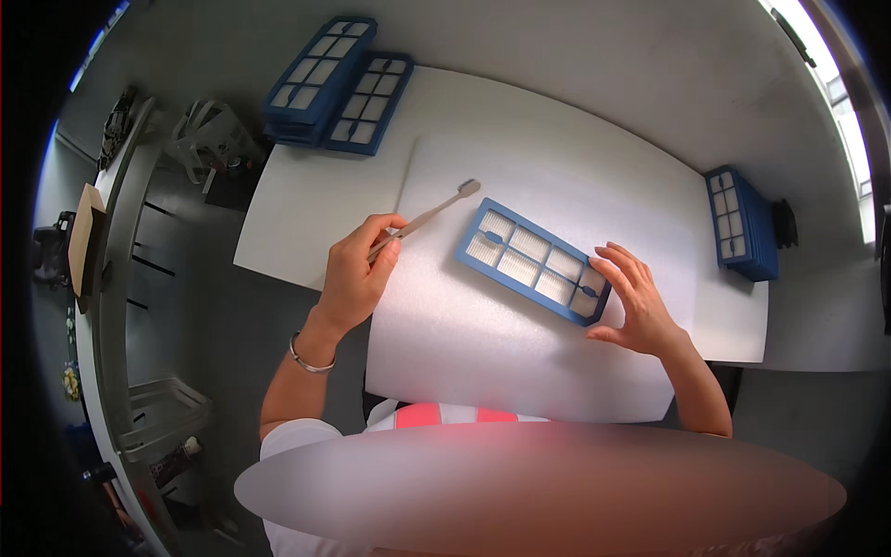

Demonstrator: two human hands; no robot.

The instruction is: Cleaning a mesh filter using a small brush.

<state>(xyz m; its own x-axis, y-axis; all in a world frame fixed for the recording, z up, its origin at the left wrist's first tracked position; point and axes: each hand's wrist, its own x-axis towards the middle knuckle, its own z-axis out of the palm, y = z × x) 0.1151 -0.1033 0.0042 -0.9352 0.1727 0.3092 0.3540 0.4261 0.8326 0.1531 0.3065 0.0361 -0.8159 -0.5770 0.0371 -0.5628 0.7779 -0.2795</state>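
Note:
My left hand (358, 275) grips the handle of a pale toothbrush (436, 210) between thumb and fingers. Its head points away to the upper right, apart from the filter. In front of me a blue-framed pleated filter (534, 263) lies flat and slanted on a white foam sheet (487, 348). White pleats show through its several windows. My right hand (640, 310) is spread around the filter's right end. Its fingertips are at the upper edge, and the thumb sits just off the lower corner, so it has no closed grip.
Several similar filters stand in a stack (317, 76) at the table's far left, with another filter (369, 104) beside it. A row of filters (745, 223) stands at the right edge of the white table (292, 223). A plastic bag (219, 136) is left of the table.

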